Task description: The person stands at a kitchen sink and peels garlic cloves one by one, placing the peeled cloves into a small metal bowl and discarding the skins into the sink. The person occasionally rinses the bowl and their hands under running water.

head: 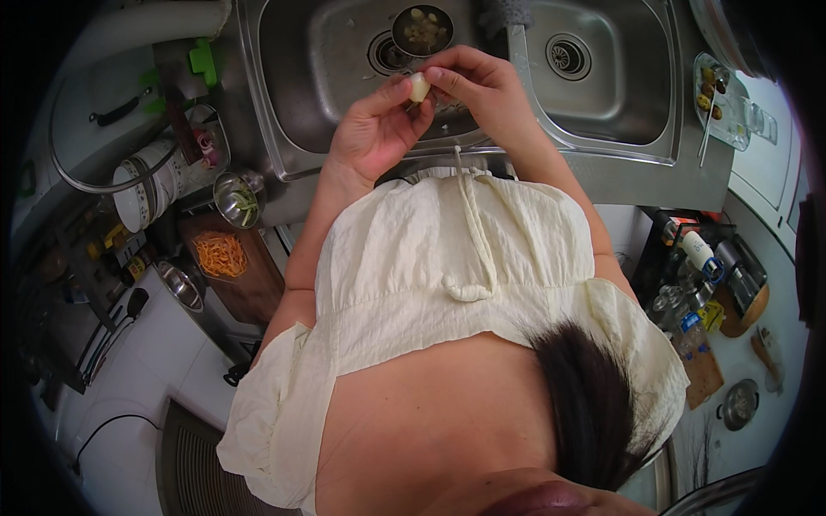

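Note:
Over the left basin of a stainless steel double sink (319,77), my left hand (387,122) holds a pale peeled piece, seemingly a garlic clove (419,87), between thumb and fingers. My right hand (481,87) touches the same piece from the other side with thumb and forefinger. Just beyond my hands, a small round metal bowl (423,31) holds several pale cloves in what looks like water, beside the drain (385,53). Small bits of peel lie on the basin floor, partly hidden beneath my hands.
At left are a steel bowl with green pieces (237,198), stacked white bowls (139,187) and a brown board (255,290) bearing shredded orange vegetable (221,255). The sink's right basin (606,77) has its own drain. A glass tray (732,122) with small round items stands at the right edge.

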